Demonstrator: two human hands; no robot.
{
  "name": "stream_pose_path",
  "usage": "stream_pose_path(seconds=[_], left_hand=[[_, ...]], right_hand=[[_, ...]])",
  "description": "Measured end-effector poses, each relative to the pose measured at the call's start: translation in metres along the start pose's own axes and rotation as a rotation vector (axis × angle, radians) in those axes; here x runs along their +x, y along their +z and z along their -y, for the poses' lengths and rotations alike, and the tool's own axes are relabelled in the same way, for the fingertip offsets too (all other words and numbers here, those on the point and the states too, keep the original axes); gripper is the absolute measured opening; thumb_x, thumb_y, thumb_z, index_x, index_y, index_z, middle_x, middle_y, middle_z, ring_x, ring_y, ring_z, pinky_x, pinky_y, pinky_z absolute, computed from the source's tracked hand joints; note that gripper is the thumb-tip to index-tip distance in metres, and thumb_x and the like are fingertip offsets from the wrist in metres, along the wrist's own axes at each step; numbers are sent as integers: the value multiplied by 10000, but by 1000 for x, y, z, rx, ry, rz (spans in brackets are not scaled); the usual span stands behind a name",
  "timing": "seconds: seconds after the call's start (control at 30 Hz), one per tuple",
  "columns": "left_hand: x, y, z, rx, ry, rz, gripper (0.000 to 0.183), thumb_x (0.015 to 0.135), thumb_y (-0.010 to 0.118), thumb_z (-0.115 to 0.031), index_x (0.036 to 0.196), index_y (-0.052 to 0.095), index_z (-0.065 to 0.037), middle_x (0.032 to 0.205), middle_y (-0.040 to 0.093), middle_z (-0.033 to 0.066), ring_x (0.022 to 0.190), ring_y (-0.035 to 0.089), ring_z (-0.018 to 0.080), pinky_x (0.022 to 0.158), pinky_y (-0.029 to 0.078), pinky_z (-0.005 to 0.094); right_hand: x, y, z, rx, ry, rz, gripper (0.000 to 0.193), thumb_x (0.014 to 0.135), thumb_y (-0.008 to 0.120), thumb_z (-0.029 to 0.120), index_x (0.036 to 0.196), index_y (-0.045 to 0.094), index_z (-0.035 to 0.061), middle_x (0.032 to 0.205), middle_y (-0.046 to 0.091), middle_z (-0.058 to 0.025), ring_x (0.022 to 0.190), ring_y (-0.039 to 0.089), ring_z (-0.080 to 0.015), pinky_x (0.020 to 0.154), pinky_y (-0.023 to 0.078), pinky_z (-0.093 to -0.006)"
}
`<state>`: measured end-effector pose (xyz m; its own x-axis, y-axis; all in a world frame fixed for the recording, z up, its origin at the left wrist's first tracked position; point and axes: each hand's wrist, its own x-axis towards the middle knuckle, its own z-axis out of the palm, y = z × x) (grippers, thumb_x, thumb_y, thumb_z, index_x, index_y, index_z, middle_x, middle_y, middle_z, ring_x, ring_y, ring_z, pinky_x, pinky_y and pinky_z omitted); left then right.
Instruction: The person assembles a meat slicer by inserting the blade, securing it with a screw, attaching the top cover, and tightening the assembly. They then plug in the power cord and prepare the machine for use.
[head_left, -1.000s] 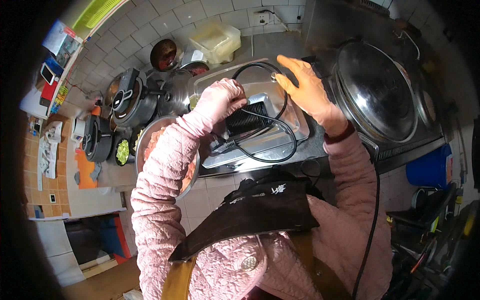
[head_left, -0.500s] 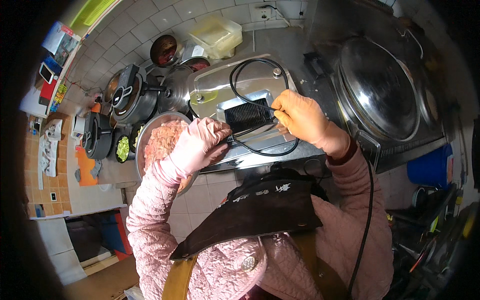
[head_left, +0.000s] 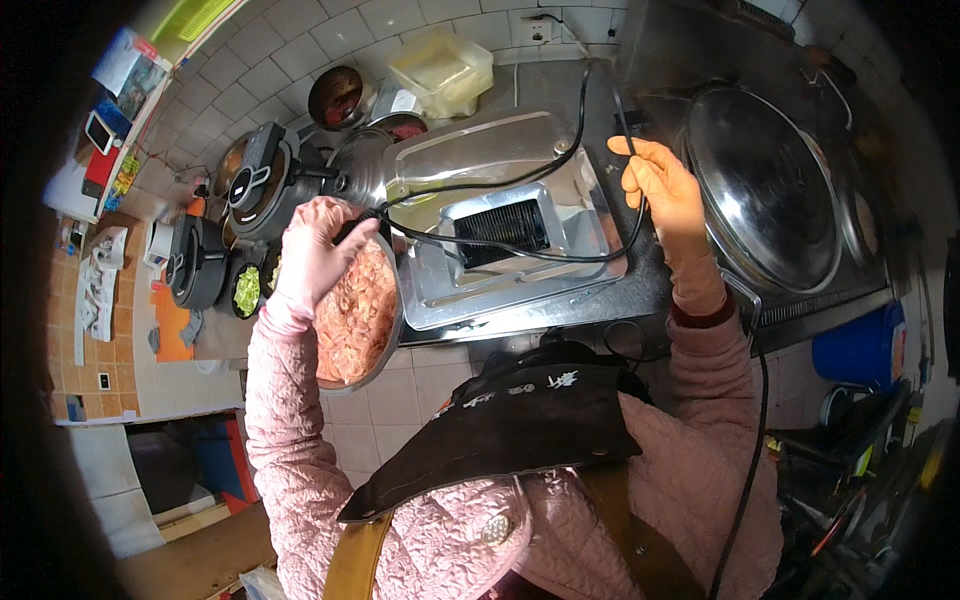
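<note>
A black power cable (head_left: 470,186) is stretched in loops between my two gloved hands, above a stainless-steel machine (head_left: 470,295) with a slotted dark opening (head_left: 502,236). My left hand (head_left: 318,250), in a pale glove, is closed on the cable's left end, where a thicker part shows by the thumb. Below that hand stands a metal bowl (head_left: 398,325) heaped with sliced raw meat (head_left: 355,320). In an orange glove, my right hand (head_left: 668,190) grips the cable's right side between thumb and fingers, over the counter to the right of the machine.
A large domed metal lid (head_left: 765,185) covers the vessel at the right. Two dark pressure cookers (head_left: 265,195) stand on the left, near a bowl of chopped greens (head_left: 247,290). Behind the machine sit a translucent plastic tub (head_left: 440,75) and a metal bowl (head_left: 338,95).
My hands have moved apart, left hand over the meat bowl and right hand farther right. The cable loops have widened and risen off the machine's front.
</note>
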<state>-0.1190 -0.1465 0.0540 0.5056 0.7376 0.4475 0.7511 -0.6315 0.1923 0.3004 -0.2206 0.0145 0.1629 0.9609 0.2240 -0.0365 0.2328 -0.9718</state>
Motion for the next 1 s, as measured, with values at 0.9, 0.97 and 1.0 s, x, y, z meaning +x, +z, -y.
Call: stream_pose_path(seconds=[0.9, 0.97, 1.0], left_hand=[[-106, -35, 243, -46, -786, -287, 451, 947, 762, -381, 1151, 729, 20, 1025, 783, 92, 906, 695, 110, 842, 520, 266], [-135, -32, 256, -101, -875, -302, 445, 945, 775, -343, 1168, 711, 37, 1029, 778, 87, 909, 692, 116, 850, 518, 257], [-150, -30, 259, -175, -897, -318, 405, 949, 778, -302, 1150, 707, 42, 1017, 769, 73, 900, 679, 108, 850, 515, 249]], right_hand=[[45, 9, -58, -1093, -297, 39, 347, 997, 636, 224, 1340, 691, 213, 899, 698, -120, 853, 702, -267, 766, 546, -382], [62, 11, -60, -1135, -393, 87, 335, 960, 658, 175, 1286, 728, 208, 947, 669, -90, 934, 654, -276, 825, 534, -383], [71, 11, -60, -1125, -403, 114, 324, 957, 660, 168, 1269, 738, 206, 950, 660, -86, 951, 640, -277, 839, 529, -381]])
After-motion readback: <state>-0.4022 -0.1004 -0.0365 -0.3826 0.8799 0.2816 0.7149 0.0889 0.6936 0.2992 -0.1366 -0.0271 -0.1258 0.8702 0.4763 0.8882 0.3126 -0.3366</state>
